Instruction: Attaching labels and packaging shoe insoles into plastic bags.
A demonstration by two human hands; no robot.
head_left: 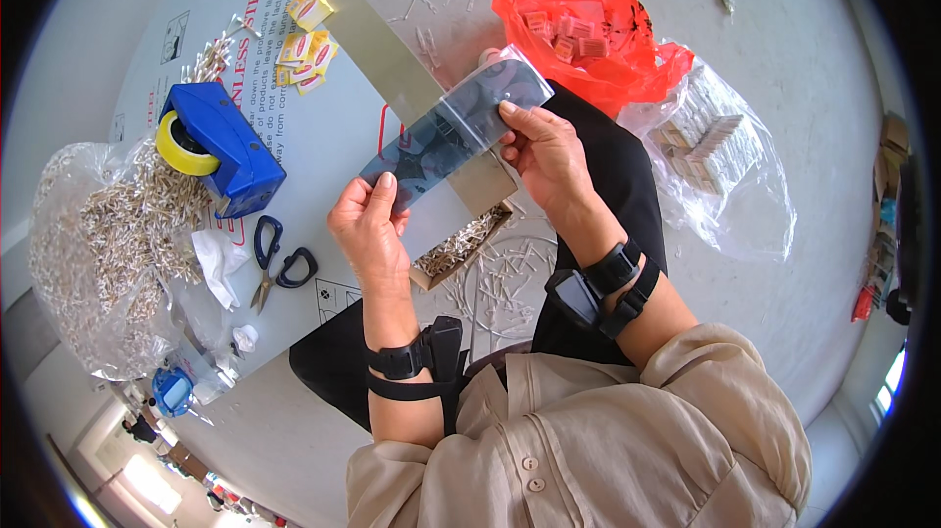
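Observation:
Between my two hands a long flat clear plastic sleeve (441,144), looking dark and glossy, stretches out at a slant. My left hand (371,224) pinches its lower left end between thumb and fingers. At the upper right end my right hand (551,157) is closed on it, thumb on top. Below the sleeve, partly hidden by it, an open cardboard box (461,251) holds many small white sticks. A pair of dark-handled scissors (268,258) lies on the table left of my left hand.
A blue tape dispenser (240,150) stands on the table (343,126) beside a clear bag of small white sticks (118,234). Small yellow packets (309,52) lie farther back. A red plastic bag (627,48) and a clear bag of white bundles (711,136) sit right. Loose sticks litter the floor.

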